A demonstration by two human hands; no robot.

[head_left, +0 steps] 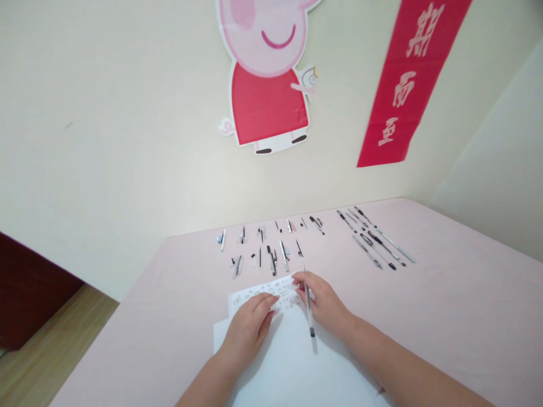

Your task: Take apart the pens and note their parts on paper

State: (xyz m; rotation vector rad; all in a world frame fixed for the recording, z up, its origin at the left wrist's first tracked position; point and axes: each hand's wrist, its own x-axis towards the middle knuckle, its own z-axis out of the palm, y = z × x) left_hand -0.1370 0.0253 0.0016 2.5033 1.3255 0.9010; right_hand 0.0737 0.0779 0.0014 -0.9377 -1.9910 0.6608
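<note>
My right hand (323, 299) is closed on a clear pen (309, 311). The pen slants across the fingers, its dark end hanging down toward me over the paper and its thin end pointing at the wall. Below the hands lies a large white sheet of paper (280, 367). At its far edge is a sheet with rows of handwriting (248, 294), partly covered by both hands. My left hand (249, 327) rests on the papers' left side, fingers stretched out and thumb slightly apart, with nothing visible in it.
Beyond the papers, small groups of pen parts (271, 260) lie in two rows on the pink tabletop (178, 316). Several whole pens (384, 246) lie at the right. A pig cutout (271, 104) and a red banner (403, 90) hang on the wall behind.
</note>
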